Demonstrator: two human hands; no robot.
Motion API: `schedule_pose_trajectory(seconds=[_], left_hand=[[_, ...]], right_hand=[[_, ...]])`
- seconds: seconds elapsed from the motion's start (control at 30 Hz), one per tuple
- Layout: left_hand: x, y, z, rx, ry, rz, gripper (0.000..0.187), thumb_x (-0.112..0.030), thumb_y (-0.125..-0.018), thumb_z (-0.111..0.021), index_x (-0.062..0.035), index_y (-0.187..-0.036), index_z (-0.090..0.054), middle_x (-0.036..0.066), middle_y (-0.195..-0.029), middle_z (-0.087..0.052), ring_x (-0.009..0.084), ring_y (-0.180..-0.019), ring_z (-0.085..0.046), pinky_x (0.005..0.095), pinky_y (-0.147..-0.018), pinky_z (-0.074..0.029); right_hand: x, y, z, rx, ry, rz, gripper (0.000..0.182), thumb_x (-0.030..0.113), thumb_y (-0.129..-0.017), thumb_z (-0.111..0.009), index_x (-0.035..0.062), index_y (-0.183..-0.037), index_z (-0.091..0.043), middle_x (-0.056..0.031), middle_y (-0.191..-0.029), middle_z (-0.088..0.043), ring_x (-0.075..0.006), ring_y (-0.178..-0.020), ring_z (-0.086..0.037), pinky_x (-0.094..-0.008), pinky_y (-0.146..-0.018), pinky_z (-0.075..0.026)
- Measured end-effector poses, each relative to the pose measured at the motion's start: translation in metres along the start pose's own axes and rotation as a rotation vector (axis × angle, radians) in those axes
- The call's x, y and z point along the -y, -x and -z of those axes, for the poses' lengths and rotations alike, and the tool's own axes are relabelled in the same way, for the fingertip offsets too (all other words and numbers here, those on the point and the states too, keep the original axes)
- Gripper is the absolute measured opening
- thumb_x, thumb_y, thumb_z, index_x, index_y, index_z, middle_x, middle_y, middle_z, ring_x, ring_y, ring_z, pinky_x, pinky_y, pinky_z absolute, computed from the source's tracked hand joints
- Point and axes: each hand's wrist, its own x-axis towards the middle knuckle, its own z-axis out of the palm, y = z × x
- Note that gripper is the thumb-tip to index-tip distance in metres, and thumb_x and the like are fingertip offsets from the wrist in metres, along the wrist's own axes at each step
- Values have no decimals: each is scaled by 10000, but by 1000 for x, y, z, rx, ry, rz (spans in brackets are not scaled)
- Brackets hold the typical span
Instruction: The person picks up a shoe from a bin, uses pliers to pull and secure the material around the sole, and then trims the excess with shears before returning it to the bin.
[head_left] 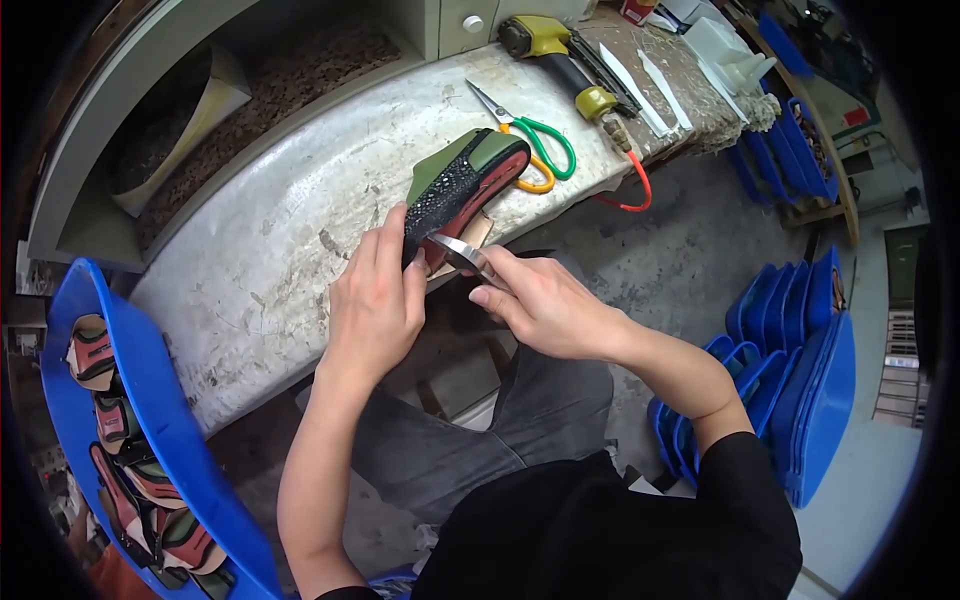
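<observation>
At the far left, a blue bin holds shoe parts in red, green and tan, below and beside the pale, scuffed worktop. Next comes the left hand, its fingers closed on the near end of a green, black and red shoe: the long fingers lie along its left flank, the thumb on the side turned to the right hand. The shoe is at the worktop's near edge, ahead of both hands, and its long axis runs aslant, from the left hand's fingertips up and to the right, away from the body. Its reddish underside appears to face right and toward the person, the green part left and away. The left hand is the nearer one, touching the shoe directly; the right hand, lower and to the right, grips a metal hand tool, fingers closed round its handles, and reaches across so that the tip meets the red side near the held end. What the tip bites on, if anything, I cannot tell. Beyond the shoe's far end lie scissors, one orange loop partly behind it, then a yellow and black power tool with a red hose.
</observation>
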Motion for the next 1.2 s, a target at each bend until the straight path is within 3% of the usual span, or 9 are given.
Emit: schedule_pose_trajectory(seconds=[0.07,0.27,0.4,0.6,0.77,0.9,1.2], left_hand=[[-1,2,3,75,-35,61,571,-140,-1025,-620,41,-1545,-469,273,-1425,-640,413,-1121,-717,460,-917,-576],[24,10,12,15,235,-67,518,-126,-1037,-597,44,-1515,-496,263,-1427,-640,430,-1142,-700,479,-984,-545],[31,9,11,107,377,87,481,-127,-1072,-569,2,-1530,-497,234,-1395,-670,383,-1134,-699,442,-968,-531],[22,8,8,86,301,131,470,-155,-1071,-576,30,-1499,-524,252,-1430,-645,427,-1255,-653,482,-1045,-515],[23,4,5,43,232,136,443,-191,-1087,-552,25,-1474,-540,242,-1364,-683,424,-1192,-681,485,-995,-538],[39,2,-6,-46,339,12,393,-184,-1087,-528,24,-1419,-564,233,-1228,-725,431,-1025,-715,499,-884,-563],[26,-1,-9,-156,133,-40,382,-182,-1077,-541,18,-1401,-565,228,-1173,-726,441,-977,-714,509,-847,-567]], right_hand=[[2,0,2,26,63,-45,221,128,-1048,-624,-13,-1209,-566,-219,-894,-730,-422,-701,-682,-502,-641,-491],[-6,7,0,10,107,70,234,125,-1041,-632,-9,-1213,-549,-218,-863,-726,-425,-701,-685,-504,-634,-495],[-6,-4,-4,-18,150,166,226,126,-1035,-635,3,-1202,-544,-209,-811,-718,-437,-682,-695,-505,-604,-499],[-5,-7,-17,-31,311,110,215,131,-1033,-635,15,-1188,-540,-204,-795,-725,-452,-659,-701,-507,-568,-493],[-6,-16,-25,-60,400,96,187,90,-1025,-629,14,-1163,-529,-177,-818,-701,-434,-666,-696,-483,-576,-480],[-1,-16,-23,-70,435,76,201,90,-1025,-630,20,-1176,-517,-177,-827,-700,-430,-676,-694,-480,-586,-481],[16,-10,2,-44,351,105,221,96,-1030,-625,22,-1192,-495,-184,-882,-723,-434,-726,-708,-490,-615,-492]])
